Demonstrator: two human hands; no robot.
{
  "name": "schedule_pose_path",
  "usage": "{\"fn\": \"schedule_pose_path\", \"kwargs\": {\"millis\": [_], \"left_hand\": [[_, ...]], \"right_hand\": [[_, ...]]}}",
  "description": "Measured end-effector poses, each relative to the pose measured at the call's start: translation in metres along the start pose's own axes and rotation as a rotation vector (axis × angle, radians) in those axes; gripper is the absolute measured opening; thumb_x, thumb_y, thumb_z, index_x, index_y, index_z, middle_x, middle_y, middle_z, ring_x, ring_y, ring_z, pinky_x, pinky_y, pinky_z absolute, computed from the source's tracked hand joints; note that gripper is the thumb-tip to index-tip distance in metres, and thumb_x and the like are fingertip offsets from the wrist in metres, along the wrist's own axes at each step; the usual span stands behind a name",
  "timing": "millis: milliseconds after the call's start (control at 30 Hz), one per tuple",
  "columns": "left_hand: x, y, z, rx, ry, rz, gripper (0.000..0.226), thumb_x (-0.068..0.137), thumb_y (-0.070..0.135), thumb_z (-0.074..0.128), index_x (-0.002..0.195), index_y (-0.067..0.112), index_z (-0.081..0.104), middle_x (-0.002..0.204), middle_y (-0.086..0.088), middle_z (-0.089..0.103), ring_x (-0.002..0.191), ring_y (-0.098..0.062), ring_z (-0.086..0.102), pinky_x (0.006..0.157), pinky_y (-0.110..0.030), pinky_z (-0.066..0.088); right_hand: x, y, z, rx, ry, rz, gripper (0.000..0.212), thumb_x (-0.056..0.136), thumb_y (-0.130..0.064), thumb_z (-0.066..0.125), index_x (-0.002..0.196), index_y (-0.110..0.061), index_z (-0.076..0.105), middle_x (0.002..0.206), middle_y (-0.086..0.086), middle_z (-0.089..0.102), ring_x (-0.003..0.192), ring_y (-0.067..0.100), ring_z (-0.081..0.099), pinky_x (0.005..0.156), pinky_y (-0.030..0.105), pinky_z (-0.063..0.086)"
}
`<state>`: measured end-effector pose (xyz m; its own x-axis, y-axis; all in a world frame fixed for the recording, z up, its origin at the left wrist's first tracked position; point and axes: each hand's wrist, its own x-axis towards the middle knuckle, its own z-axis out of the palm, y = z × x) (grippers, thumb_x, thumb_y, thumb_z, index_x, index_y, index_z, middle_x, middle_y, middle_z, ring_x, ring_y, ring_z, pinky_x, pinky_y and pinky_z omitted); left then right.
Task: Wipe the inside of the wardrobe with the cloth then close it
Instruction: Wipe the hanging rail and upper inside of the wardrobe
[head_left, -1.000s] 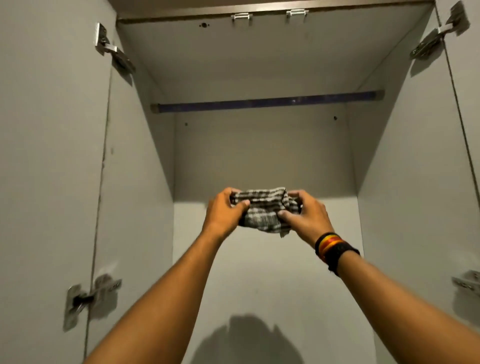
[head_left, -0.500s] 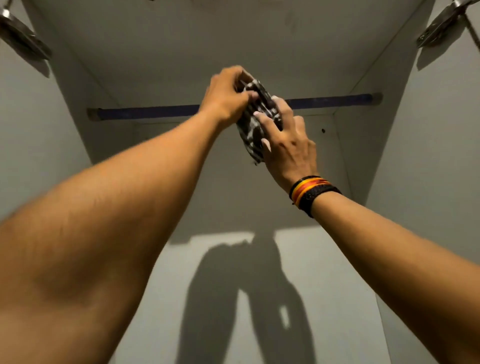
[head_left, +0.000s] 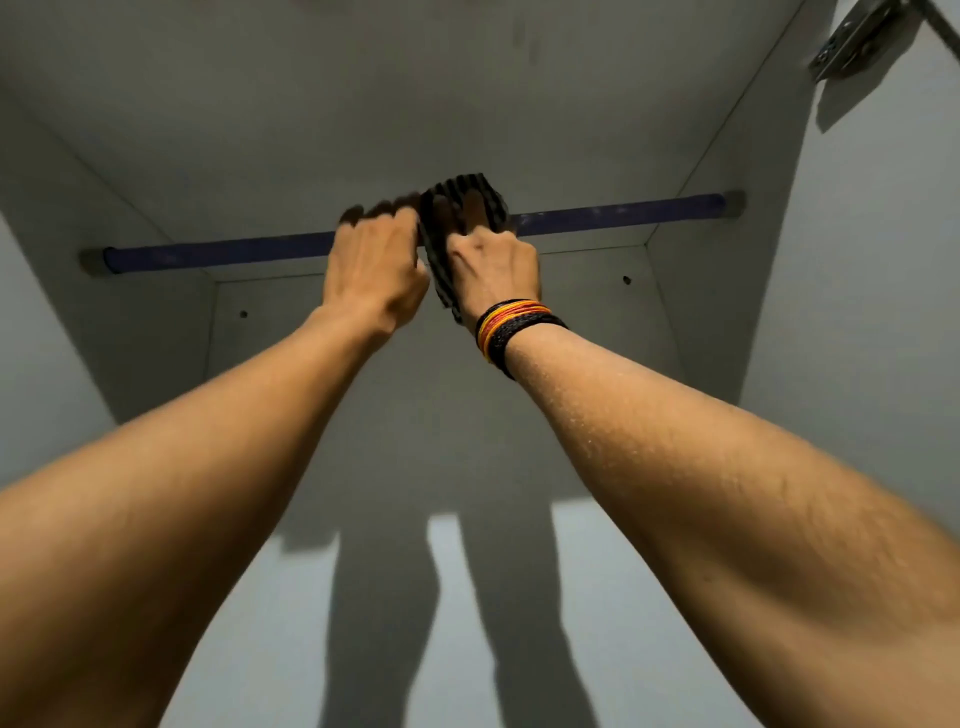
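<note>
Up high now, not low by the back wall as a second ago: both hands, left (head_left: 371, 262) and right (head_left: 491, 265), fingers curled shut on the cloth (head_left: 460, 228), pressing it by the rail (head_left: 613, 214) under the wardrobe (head_left: 519, 93) top, so wiping likely starts.

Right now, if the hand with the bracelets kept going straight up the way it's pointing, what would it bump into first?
Probably the wardrobe's top panel. The right hand reaches upward with the striped cloth under its fingers, in front of the blue hanging rail. Whether the cloth already touches the panel is unclear from this angle.
</note>
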<state>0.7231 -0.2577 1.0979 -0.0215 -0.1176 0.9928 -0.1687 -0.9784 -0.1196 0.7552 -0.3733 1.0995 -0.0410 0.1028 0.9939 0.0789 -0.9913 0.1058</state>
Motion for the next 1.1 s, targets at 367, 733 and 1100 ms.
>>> {"fn": "schedule_pose_path", "kwargs": {"millis": [367, 733, 1100], "left_hand": [[-0.010, -0.010, 0.033, 0.105, 0.002, 0.026, 0.025, 0.097, 0.013, 0.049, 0.115, 0.004, 0.062, 0.111, -0.023, 0.070, 0.113, -0.038, 0.063, 0.121, -0.050, 0.031], [-0.001, -0.021, 0.010, 0.076, -0.068, 0.115, 0.033, 0.098, 0.014, 0.045, 0.127, 0.005, 0.058, 0.097, -0.017, 0.069, 0.095, -0.035, 0.066, 0.116, -0.049, 0.036], [0.009, -0.010, -0.002, 0.003, -0.033, 0.136, 0.066, 0.099, 0.020, 0.044, 0.159, 0.005, 0.021, 0.121, -0.025, 0.063, 0.114, -0.043, 0.059, 0.115, -0.051, 0.033]], "right_hand": [[-0.012, 0.162, 0.012, -0.132, 0.125, 0.197, 0.036, 0.100, -0.008, 0.042, 0.134, -0.011, 0.055, 0.119, 0.026, 0.065, 0.098, 0.049, 0.068, 0.077, 0.049, 0.053], [-0.006, 0.170, 0.007, -0.052, 0.082, 0.348, 0.032, 0.103, -0.018, 0.047, 0.132, -0.006, 0.054, 0.122, 0.028, 0.059, 0.103, 0.052, 0.063, 0.083, 0.051, 0.052], [0.008, 0.007, -0.006, 0.331, 0.051, 0.082, 0.022, 0.085, -0.009, 0.065, 0.107, -0.007, 0.064, 0.104, 0.019, 0.071, 0.095, 0.044, 0.070, 0.065, 0.038, 0.045]]}}
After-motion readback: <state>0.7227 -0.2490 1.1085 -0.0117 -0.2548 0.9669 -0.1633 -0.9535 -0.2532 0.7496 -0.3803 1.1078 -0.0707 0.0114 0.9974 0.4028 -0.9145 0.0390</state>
